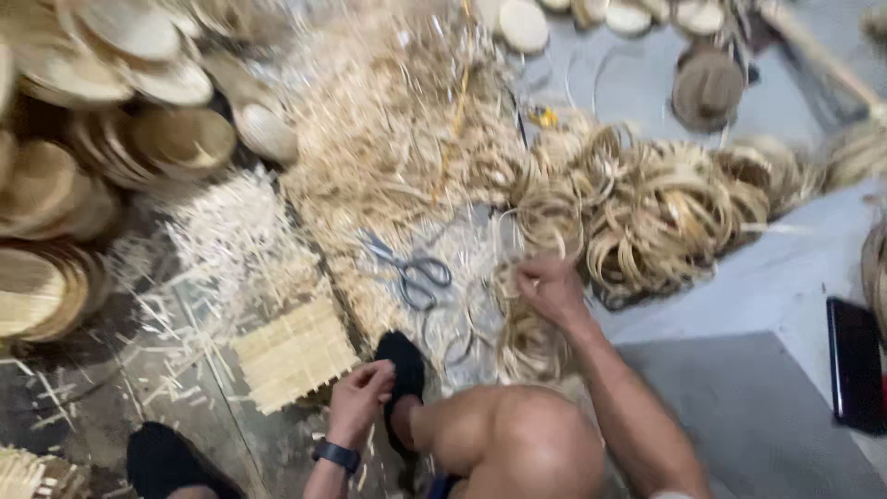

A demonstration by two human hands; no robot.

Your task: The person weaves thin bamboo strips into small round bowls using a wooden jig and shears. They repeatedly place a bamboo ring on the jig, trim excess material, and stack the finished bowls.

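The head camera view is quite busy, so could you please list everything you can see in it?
Round woven lids: many, tan, stacked at upper left and along the top edge.
Coiled strips: a large heap, pale yellow, right of centre.
Loose shavings: one pile, straw-coloured, upper centre.
Short sticks: scattered, pale, left of centre.
Scissors: one pair, grey metal, on the floor at centre.
Slatted mat: one, light yellow, lower left of centre.
Dark flat device: one, black, right edge.
Shoes: two, black, bottom.
Wristband: one, black, left wrist.
Left hand: beside the mat; hold unclear.
Right hand: grasping pale strips.
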